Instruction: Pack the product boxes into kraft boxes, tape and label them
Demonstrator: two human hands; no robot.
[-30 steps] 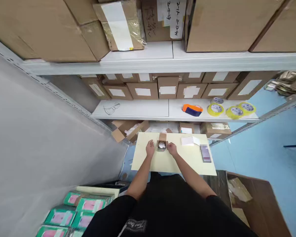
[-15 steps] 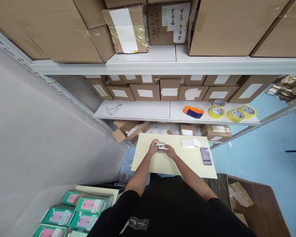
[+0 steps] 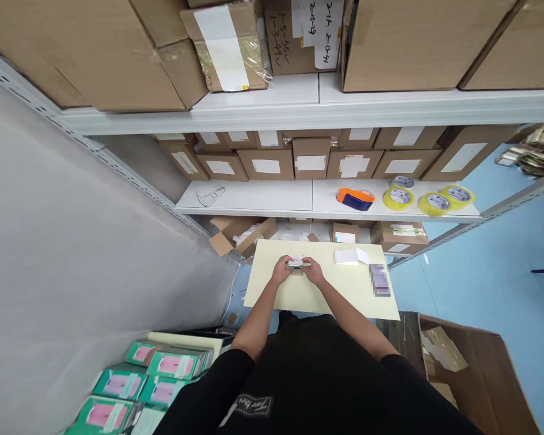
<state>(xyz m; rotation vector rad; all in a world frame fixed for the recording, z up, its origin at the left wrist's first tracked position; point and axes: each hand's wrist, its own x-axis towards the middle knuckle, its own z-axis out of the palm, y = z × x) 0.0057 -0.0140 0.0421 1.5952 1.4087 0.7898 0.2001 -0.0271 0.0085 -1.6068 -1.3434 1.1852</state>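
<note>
The left hand (image 3: 281, 270) and right hand (image 3: 313, 270) hold a small box (image 3: 295, 264) between their fingers, near the far edge of the bench (image 3: 357, 289), left of its middle; white paper (image 3: 346, 257) lies toward the far right corner, a blurred purple thing (image 3: 379, 280) by the right edge

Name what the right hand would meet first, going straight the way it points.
The small package at the fingertips of the right hand; past it, probably the left hand, though depth is unclear.

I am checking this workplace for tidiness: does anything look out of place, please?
Eyeglasses, seemingly a personal item, lie on the middle shelf with cartons and tape rolls. Below, an open carton has flaps sticking out untidily.
</note>
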